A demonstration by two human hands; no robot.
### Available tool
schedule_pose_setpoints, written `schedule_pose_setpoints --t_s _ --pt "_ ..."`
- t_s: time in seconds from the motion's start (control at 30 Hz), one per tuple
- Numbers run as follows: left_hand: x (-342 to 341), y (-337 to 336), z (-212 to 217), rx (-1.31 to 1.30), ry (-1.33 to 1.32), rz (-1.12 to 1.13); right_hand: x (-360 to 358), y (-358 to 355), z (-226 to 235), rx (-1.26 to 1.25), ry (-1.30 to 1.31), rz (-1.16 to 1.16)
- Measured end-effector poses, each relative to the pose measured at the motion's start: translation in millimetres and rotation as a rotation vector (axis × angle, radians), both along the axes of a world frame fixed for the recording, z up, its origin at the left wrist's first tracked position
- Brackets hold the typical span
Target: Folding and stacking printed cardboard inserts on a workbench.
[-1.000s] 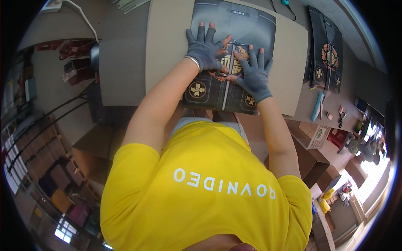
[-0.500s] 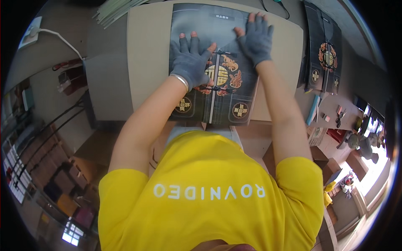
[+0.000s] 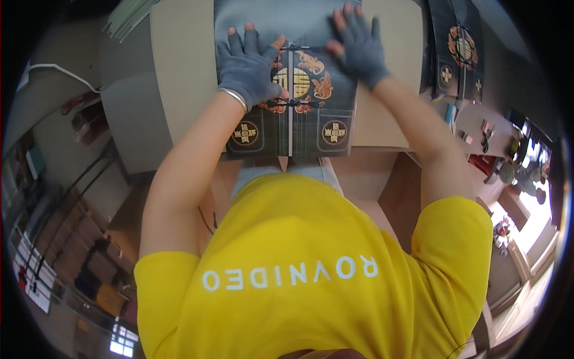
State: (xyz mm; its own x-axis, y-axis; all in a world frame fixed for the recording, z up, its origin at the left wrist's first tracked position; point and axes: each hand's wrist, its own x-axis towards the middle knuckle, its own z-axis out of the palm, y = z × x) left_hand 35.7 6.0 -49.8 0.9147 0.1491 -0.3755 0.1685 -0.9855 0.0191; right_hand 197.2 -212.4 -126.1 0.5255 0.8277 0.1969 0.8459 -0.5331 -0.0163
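Note:
A flat, dark piece point(image 3: 304, 78), printed like a jacket with a gold medallion, orange motifs and two pocket shapes, lies in front of me. Whether it is a bag or a sheet I cannot make out. My left hand point(image 3: 248, 73), in a grey glove with bare fingertips, rests flat on its left half, fingers spread beside the medallion. My right hand point(image 3: 360, 51), gloved alike, is over the piece's far right edge with its fingers apart. Slight blur hides whether it touches the surface. Neither hand grips anything.
Under the piece is a beige board point(image 3: 182, 72) on a grey table point(image 3: 128, 102). A similar dark printed piece point(image 3: 457, 66) lies to the right. Pale thin strips point(image 3: 128, 17) are bundled at the far left, near a white cable point(image 3: 66, 67). Scissors point(image 3: 487, 142) lie at the right.
My right hand has shifted slightly and is now blurred, its forearm angled further out to the right. The left hand keeps its place on the piece. The whole view has shifted.

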Motion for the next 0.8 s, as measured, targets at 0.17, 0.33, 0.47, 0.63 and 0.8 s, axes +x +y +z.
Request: schedule_pose_setpoints --t_s 0.17,0.33,0.47,0.63,0.8 --pt "2.4 -2.2 7.8 0.003 0.024 -0.02 -144.5 -106.7 24.1 -0.141 0.232 0.006" --pt "-0.8 -2.3 11.0 0.012 0.049 -0.005 -210.2 -133.6 30.3 -0.193 0.175 -0.246" --pt "-2.4 -1.7 11.7 0.004 0.058 0.0 -224.0 -73.5 45.5 0.145 0.294 -0.416" --pt "0.7 -0.6 -10.1 0.022 -0.027 0.004 -220.2 37.3 33.1 0.328 0.391 -0.071" --pt "1.0 -5.7 11.1 0.027 0.115 -0.021 -195.5 -6.1 12.7 0.236 0.226 -0.349"
